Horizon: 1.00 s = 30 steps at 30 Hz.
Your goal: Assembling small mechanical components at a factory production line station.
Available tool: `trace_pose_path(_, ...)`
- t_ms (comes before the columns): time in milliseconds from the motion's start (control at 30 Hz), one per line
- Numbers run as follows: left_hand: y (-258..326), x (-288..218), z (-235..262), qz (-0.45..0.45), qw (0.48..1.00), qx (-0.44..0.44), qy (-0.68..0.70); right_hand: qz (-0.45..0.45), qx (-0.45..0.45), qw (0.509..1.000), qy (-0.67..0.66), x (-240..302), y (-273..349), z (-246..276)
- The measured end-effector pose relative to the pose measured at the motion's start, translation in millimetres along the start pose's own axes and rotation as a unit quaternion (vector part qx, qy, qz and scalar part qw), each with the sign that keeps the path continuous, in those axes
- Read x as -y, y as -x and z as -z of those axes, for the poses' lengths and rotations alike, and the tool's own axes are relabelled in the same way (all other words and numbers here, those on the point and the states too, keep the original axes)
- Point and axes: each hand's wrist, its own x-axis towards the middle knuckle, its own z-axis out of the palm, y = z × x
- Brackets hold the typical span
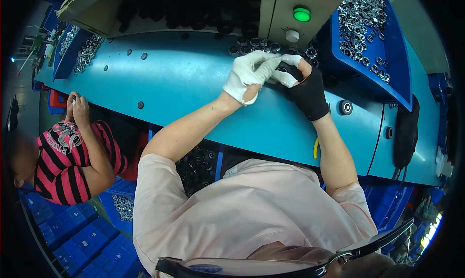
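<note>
My left hand (pixel 248 78), in a white glove with some skin showing, is closed, its fingertips meeting those of my right hand above the blue-green tabletop (pixel 193 79). My right hand (pixel 306 87) wears a black glove with white coverings on the fingertips, and its thumb and fingers are pinched together. Something small and dark (pixel 283 68) shows between the right fingers; its kind is mostly hidden. Just beyond both hands, shiny metal ring parts (pixel 254 44) lie in a loose cluster.
Blue bin (pixel 409 91) with many shiny rings stands right. Behind the hands rises a machine panel (pixel 286 29) with a lit green button (pixel 302 14). Black round parts (pixel 345 107) lie on the table; a dark pouch-like thing (pixel 406 133) sits far right. Another person (pixel 80 157) sits left.
</note>
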Motion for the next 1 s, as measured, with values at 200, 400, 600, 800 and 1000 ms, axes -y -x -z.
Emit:
trace_pose_path(200,1,-5,-6,0.045,0.998,-0.04,-0.012,0.042,-0.034,0.997,0.052,-5,-1,-8)
trace_pose_path(400,-7,5,2,-0.005,0.999,-0.051,0.007,-0.001,-0.018,0.999,-0.031,-5,2,-10)
trace_pose_path(600,-8,1,0,0.029,0.999,-0.022,0.008,0.0,-0.022,0.999,0.036,-1,6,-7)
trace_pose_path(800,-10,-7,3,0.029,0.999,-0.025,-0.004,0.022,-0.013,1.0,0.001,-1,5,-6)
trace_pose_path(1000,-9,-1,4,0.038,0.999,-0.001,-0.01,0.066,-0.014,0.996,0.05,10,7,-6)
